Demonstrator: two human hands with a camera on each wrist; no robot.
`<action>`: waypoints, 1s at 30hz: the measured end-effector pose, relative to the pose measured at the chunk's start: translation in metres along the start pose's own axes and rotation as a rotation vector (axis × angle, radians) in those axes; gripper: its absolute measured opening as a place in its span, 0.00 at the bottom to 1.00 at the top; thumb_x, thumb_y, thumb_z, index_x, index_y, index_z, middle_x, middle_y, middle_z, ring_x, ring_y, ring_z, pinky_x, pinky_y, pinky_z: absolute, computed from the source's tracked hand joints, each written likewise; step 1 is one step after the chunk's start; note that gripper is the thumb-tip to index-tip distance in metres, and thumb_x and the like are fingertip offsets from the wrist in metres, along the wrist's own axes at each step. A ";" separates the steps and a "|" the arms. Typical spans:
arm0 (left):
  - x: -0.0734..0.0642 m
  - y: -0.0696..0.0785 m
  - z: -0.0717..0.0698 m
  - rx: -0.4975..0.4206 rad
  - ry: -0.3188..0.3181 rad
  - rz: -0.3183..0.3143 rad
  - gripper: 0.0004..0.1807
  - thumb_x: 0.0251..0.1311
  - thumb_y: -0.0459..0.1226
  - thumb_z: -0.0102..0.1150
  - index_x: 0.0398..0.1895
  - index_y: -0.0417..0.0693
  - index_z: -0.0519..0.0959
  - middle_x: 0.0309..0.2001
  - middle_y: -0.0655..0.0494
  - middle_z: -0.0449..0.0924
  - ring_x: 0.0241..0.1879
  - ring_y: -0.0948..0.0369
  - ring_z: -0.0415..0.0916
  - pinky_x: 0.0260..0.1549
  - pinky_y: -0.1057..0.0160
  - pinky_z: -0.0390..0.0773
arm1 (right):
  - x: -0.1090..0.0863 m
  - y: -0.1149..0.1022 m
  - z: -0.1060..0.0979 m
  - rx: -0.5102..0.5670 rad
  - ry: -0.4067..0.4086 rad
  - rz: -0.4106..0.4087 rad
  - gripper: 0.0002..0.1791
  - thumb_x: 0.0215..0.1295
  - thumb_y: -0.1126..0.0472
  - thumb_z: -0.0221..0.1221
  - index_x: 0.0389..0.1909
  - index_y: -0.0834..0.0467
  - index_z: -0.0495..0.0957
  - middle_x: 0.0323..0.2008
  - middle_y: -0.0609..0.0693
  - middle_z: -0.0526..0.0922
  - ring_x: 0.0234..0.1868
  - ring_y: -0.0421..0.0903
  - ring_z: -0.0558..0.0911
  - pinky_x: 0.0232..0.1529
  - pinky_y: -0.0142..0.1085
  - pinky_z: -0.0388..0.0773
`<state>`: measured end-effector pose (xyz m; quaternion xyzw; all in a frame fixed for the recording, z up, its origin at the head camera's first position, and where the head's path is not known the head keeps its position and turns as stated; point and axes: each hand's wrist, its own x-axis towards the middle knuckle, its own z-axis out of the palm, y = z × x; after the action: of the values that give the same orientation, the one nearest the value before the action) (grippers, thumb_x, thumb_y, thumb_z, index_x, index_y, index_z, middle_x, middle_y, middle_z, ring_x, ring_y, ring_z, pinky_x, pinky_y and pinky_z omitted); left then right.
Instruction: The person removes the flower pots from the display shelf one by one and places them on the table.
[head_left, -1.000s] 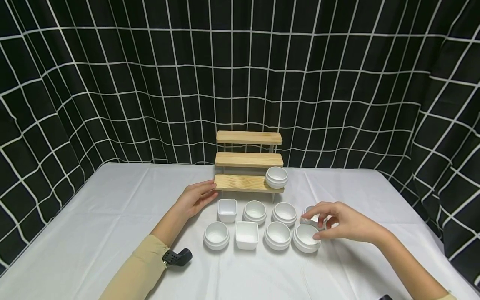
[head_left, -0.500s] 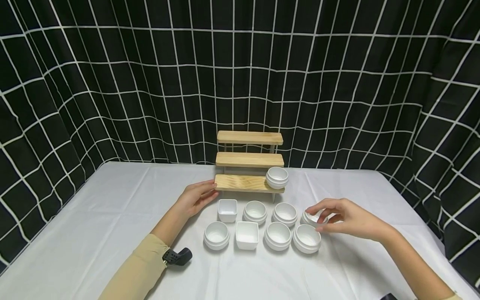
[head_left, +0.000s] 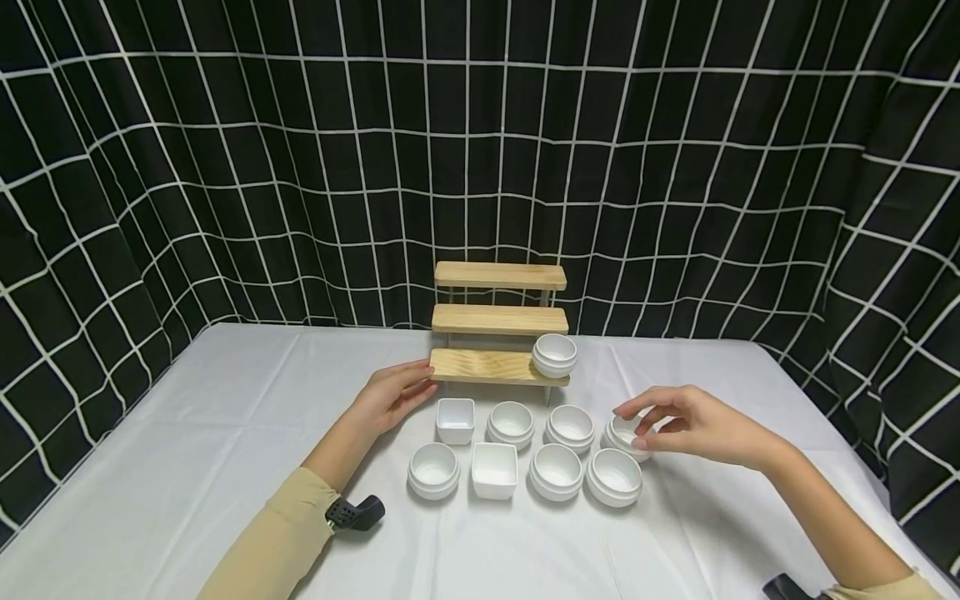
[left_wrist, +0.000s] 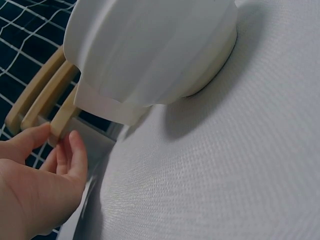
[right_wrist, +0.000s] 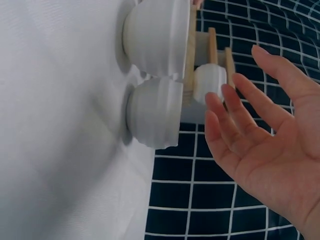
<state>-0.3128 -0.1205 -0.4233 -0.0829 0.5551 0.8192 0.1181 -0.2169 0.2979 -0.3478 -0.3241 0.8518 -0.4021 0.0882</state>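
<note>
At the left end of a three-tier wooden display stand (head_left: 480,365), my left hand (head_left: 387,395) pinches the lowest shelf between thumb and fingers; the left wrist view shows this grip (left_wrist: 42,180) closer. My right hand (head_left: 693,427) hovers with spread, bent fingers over the back right round white bowl (head_left: 621,435), partly covering it. In the right wrist view nothing lies between its fingers, which are apart from the bowl (right_wrist: 155,112). Another round white bowl (head_left: 554,356) sits on the right end of the lowest shelf.
Two rows of small white bowls stand before the stand. Square bowls (head_left: 494,471) are on the left side, round ones (head_left: 557,472) mostly to the right. A white cloth (head_left: 225,433) covers the table. A black gridded curtain (head_left: 480,150) hangs behind and at the sides.
My right hand has lifted and moved back, away from the front right bowl to over the back right bowl. My left hand stays at the shelf end.
</note>
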 end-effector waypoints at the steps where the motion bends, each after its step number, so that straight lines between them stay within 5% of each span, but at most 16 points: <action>1: 0.000 0.000 0.000 0.000 0.001 -0.001 0.26 0.75 0.26 0.56 0.73 0.28 0.69 0.66 0.34 0.74 0.41 0.65 0.84 0.55 0.69 0.89 | 0.001 0.000 -0.001 0.002 -0.003 -0.004 0.20 0.70 0.67 0.68 0.59 0.69 0.81 0.55 0.40 0.86 0.46 0.36 0.87 0.49 0.33 0.91; 5: 0.000 0.000 0.000 0.000 0.001 -0.004 0.26 0.75 0.26 0.56 0.73 0.28 0.69 0.66 0.35 0.74 0.41 0.66 0.84 0.55 0.69 0.89 | 0.007 -0.003 -0.003 -0.001 -0.015 -0.008 0.19 0.70 0.68 0.67 0.60 0.68 0.81 0.55 0.38 0.86 0.47 0.36 0.87 0.50 0.34 0.91; 15: -0.001 0.000 0.000 -0.007 -0.011 0.001 0.26 0.76 0.26 0.55 0.74 0.28 0.68 0.67 0.34 0.73 0.40 0.66 0.84 0.55 0.68 0.89 | 0.021 -0.009 -0.011 -0.018 -0.018 0.041 0.20 0.71 0.66 0.67 0.61 0.67 0.80 0.61 0.68 0.81 0.49 0.39 0.87 0.56 0.33 0.89; 30: -0.005 0.002 0.001 0.010 -0.030 0.009 0.26 0.76 0.25 0.53 0.74 0.28 0.67 0.69 0.33 0.70 0.42 0.65 0.82 0.63 0.65 0.84 | 0.039 -0.006 -0.020 0.018 0.069 0.117 0.21 0.73 0.64 0.65 0.63 0.66 0.79 0.62 0.65 0.81 0.50 0.38 0.87 0.55 0.29 0.87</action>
<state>-0.3088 -0.1209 -0.4199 -0.0675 0.5576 0.8182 0.1230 -0.2524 0.2833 -0.3255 -0.2589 0.8681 -0.4148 0.0849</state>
